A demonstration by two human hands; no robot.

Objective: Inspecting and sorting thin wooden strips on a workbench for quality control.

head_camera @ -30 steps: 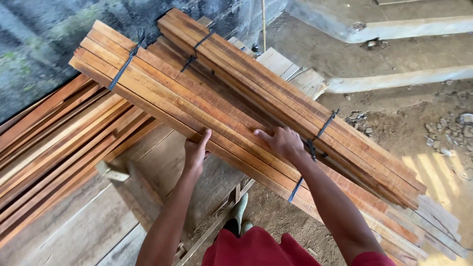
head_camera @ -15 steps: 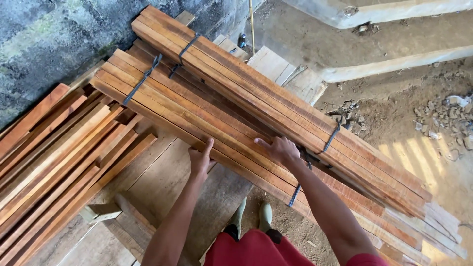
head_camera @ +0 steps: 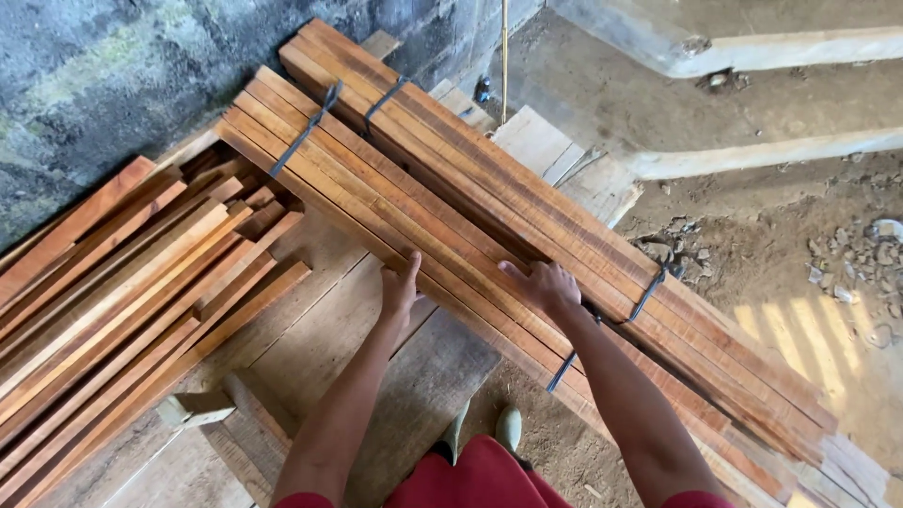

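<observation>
The near strapped bundle of reddish wood slats (head_camera: pixel 395 207) looks heavy and stiff, best gripped along its lower edge between the black straps (head_camera: pixel 306 132), near mid-length. It rests aslant on a plank platform (head_camera: pixel 329 310), against a second bundle (head_camera: pixel 527 179). The left hand (head_camera: pixel 400 292) presses flat-fingered on its edge; the right hand (head_camera: pixel 546 285) curls over its top, both unclenched and apart.

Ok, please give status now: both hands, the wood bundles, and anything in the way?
Left hand flat against near strapped bundle. Right hand on top, by far bundle. Loose planks stacked left.
</observation>
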